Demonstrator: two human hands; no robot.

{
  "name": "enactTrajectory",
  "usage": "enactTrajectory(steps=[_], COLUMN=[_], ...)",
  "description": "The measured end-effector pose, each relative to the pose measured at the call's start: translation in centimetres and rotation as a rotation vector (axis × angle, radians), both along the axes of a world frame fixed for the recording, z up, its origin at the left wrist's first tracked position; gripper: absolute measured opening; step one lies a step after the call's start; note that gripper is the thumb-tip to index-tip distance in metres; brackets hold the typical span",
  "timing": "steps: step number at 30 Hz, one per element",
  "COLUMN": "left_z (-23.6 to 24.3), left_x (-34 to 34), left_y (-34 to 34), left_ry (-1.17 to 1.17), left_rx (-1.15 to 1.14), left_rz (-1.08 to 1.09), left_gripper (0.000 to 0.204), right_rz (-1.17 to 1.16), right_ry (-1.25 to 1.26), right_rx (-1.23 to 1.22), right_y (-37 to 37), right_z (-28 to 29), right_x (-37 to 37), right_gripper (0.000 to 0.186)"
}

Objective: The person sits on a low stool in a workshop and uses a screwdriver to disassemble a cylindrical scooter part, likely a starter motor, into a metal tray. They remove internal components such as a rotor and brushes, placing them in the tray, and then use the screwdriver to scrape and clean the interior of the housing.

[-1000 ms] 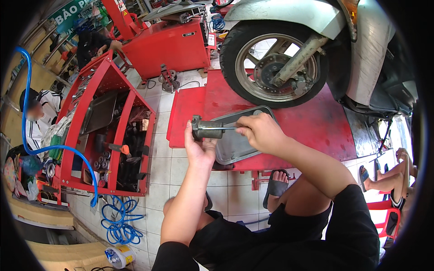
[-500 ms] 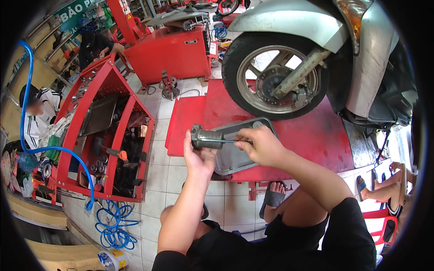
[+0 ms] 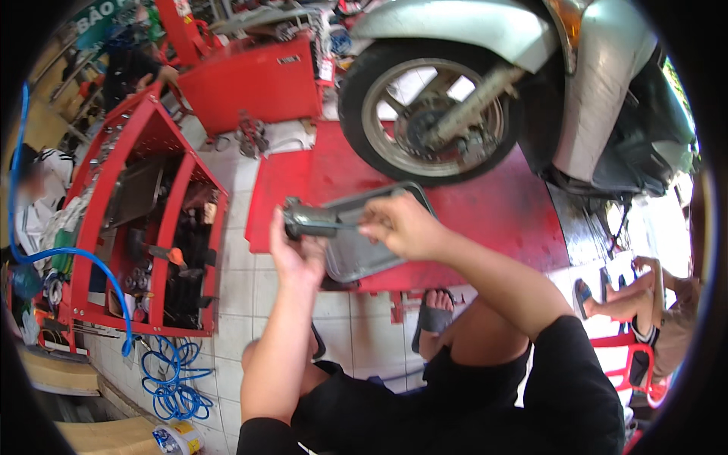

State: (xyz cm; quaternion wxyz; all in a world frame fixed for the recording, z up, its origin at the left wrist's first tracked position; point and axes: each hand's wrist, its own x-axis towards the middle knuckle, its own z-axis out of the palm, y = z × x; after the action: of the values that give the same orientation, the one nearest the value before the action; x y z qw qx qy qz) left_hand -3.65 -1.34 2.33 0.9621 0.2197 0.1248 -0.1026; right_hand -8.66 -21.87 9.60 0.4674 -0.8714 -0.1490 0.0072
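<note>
My left hand (image 3: 297, 254) wraps the short metal cylinder part (image 3: 309, 221); it looks heavy, stiff, maybe oily. My right hand (image 3: 402, 226) pinches its thin shaft (image 3: 347, 225) over the steel tray (image 3: 364, 246)

Left hand (image 3: 297, 254) raised on an upright bare forearm, fingers (image 3: 279, 227) curled closed around a grip, right hand (image 3: 398, 225) just beside the left hand, fingers pinched shut, right forearm angled down toward the bent knee
</note>
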Motion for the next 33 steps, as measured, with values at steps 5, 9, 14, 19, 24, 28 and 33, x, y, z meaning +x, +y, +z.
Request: enactTrajectory(steps=[5, 9, 14, 19, 24, 28, 33], left_z=[1.5, 1.7, 1.6, 1.6, 2.3, 2.9, 2.4], left_x=[0.8, 2.0, 2.3, 2.3, 2.0, 1.9, 1.5], left_y=[1.6, 3.5, 4.7, 4.8, 4.1, 4.9, 4.5], left_ry=[0.194, 0.175, 0.184, 0.163, 0.095, 0.007, -0.009], left_rx=[-0.117, -0.149, -0.220, -0.146, -0.096, -0.094, -0.139], left_rz=[0.166, 0.267, 0.290, 0.259, 0.161, 0.131, 0.113], left_gripper=[0.056, 0.060, 0.059, 0.057, 0.054, 0.052, 0.052], right_rz=[-0.068, -0.002, 0.175, 0.408, 0.472, 0.395, 0.287], right_ry=[-0.249, 0.026, 0.196, 0.063, 0.133, 0.047, -0.076], right_rx=[-0.177, -0.400, -0.487, -0.522, -0.601, -0.583, -0.545], right_y=[-1.5, -2.8, -1.8, -0.5, 0.1, 0.8, -1.0], right_z=[-0.7, -7.1, -14.7, -18.0, -17.5, -17.0, -15.0], right_x=[1.6, 2.9, 3.9, 5.7, 6.0, 5.4, 5.5], right_gripper=[0.023, 0.021, 0.022, 0.028, 0.027, 0.026, 0.025])
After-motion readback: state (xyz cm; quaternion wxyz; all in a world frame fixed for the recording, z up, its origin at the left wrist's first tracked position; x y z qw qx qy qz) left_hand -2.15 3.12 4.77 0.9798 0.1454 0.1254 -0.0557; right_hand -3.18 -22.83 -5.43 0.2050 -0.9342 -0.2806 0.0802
